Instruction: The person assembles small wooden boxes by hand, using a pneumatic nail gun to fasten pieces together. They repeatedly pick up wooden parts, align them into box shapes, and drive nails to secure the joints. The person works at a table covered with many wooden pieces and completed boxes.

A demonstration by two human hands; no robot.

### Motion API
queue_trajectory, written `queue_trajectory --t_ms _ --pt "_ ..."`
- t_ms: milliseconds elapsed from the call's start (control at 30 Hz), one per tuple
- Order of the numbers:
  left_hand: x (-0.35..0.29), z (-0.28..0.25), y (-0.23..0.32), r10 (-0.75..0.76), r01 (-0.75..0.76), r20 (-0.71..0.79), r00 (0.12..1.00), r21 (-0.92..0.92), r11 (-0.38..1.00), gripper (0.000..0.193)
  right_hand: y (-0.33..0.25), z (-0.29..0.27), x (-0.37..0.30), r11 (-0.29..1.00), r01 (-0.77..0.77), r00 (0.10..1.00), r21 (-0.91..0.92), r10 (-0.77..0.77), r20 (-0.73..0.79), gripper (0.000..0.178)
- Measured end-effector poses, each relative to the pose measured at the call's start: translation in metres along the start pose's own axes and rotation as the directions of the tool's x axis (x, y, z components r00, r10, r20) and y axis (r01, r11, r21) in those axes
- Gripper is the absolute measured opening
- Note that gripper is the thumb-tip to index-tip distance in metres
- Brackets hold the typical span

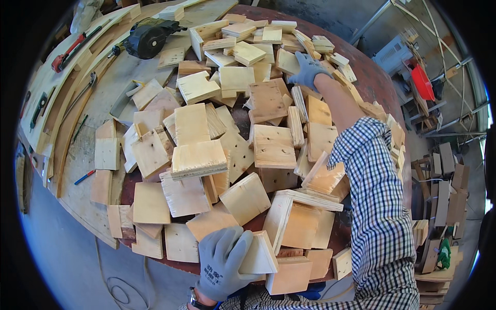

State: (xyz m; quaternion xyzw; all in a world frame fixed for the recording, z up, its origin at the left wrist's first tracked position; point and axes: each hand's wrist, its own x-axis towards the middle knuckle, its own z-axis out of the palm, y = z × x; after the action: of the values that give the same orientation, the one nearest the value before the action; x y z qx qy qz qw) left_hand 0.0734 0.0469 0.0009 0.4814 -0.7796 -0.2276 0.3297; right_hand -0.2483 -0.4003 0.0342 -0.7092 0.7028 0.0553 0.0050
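My left hand (223,263), in a grey work glove, is closed around a pale plywood block (259,254) at the near edge of the pile. Farther off, my right hand (308,70) reaches out over the far right of the pile in a matching glove. Its thumb and fingers are spread, close to a light plywood block (288,61); whether they touch it I cannot tell. Between the hands lie many loose wooden blocks, some flat and some tilted, among them a thick one (199,158) on top. An angled plywood piece (279,214) leans right of my left hand.
The pile covers a dark red tabletop (369,77). On a wooden board to the left lie a black round-bodied tool (147,39), a red-handled tool (67,54) and a blue pen (84,177). Stacked boards (444,206) and a red basin (422,82) stand to the right.
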Motion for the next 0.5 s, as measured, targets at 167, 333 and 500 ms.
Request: queue_trajectory --t_ms 167,333,500 --pt "0.001 0.000 0.000 0.018 -0.018 0.016 1.000 0.003 1.000 0.087 -0.003 -0.015 -0.019 0.990 -0.029 0.991 -0.138 0.011 -0.131 0.093" --pt "0.001 -0.001 -0.004 0.054 -0.055 0.031 0.998 0.030 0.998 0.095 0.009 -0.035 -0.020 0.994 0.105 0.993 -0.041 -0.103 0.058 0.094" --pt "0.002 -0.001 -0.003 0.044 -0.044 0.029 0.999 0.007 0.999 0.091 0.022 -0.062 0.006 0.960 0.262 0.827 0.095 -0.274 0.491 0.081"
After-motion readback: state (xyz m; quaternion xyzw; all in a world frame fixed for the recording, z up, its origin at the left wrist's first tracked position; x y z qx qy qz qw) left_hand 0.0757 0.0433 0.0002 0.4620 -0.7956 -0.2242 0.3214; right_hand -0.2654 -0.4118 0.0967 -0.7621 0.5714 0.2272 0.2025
